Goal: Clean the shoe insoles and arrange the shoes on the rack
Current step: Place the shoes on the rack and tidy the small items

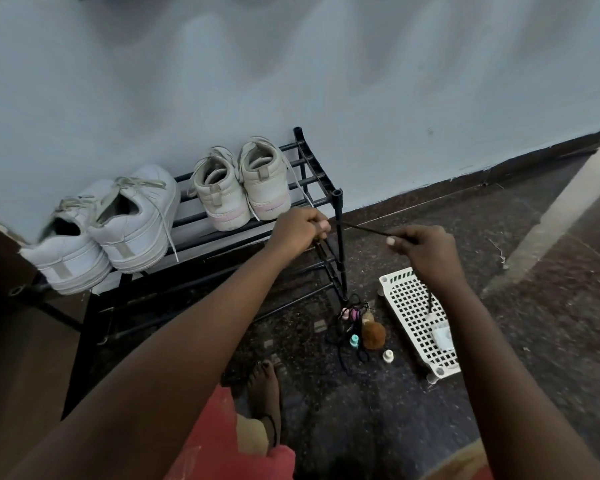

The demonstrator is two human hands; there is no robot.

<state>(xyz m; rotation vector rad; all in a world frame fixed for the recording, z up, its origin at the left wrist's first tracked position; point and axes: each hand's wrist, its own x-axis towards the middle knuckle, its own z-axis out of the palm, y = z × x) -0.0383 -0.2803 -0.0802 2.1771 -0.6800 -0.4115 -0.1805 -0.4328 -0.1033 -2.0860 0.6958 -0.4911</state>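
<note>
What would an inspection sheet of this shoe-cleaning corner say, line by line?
Surface: dark speckled floor.
Job's things: black rack; two pairs of white shoes, left pair and right pair, on its top shelf, heels outward.
Clutter: white basket on the floor; small bottles and a brown fluffy brush beside it.
Hands: left hand and right hand each grip a thin dark cord stretched between them.
Cables: tangled dark strings on the floor by the rack.
Surroundings: pale blue wall.
</note>
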